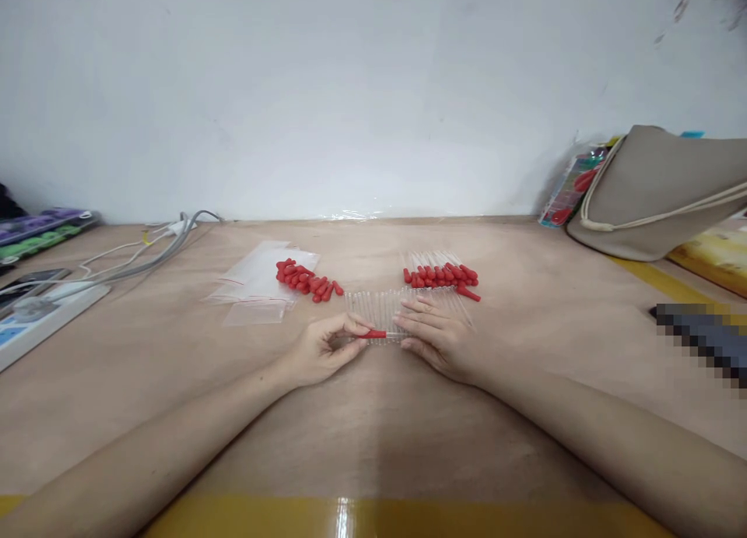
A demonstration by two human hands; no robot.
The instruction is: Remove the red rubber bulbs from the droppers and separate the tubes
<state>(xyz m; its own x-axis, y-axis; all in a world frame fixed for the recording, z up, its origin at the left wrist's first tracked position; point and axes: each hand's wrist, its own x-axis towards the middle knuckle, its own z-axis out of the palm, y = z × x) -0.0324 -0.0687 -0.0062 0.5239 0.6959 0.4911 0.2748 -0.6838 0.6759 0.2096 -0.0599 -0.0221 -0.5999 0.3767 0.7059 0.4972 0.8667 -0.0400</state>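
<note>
Between the thumb and fingers of my left hand (327, 349) is a red rubber dropper bulb (374, 335). A thin glass tube (395, 335) runs from the bulb's right end to my right hand (440, 339), which pinches it. Bulb and tube lie in one line; how deep the tube sits is too small to tell. Under and behind both hands lies a row of clear glass tubes (377, 308). Loose red bulbs (306, 279) are heaped behind my left hand. Beyond my right hand rest several glass droppers with red bulbs (440, 276).
Clear zip bags (257, 277) lie partly under the loose bulbs. A white power strip (52, 312) with cables (145, 258) is at the left. On the right are a grey bag (659, 195), a colourful package (575, 184) and a pixelated dark object (700, 339). A wall stands behind.
</note>
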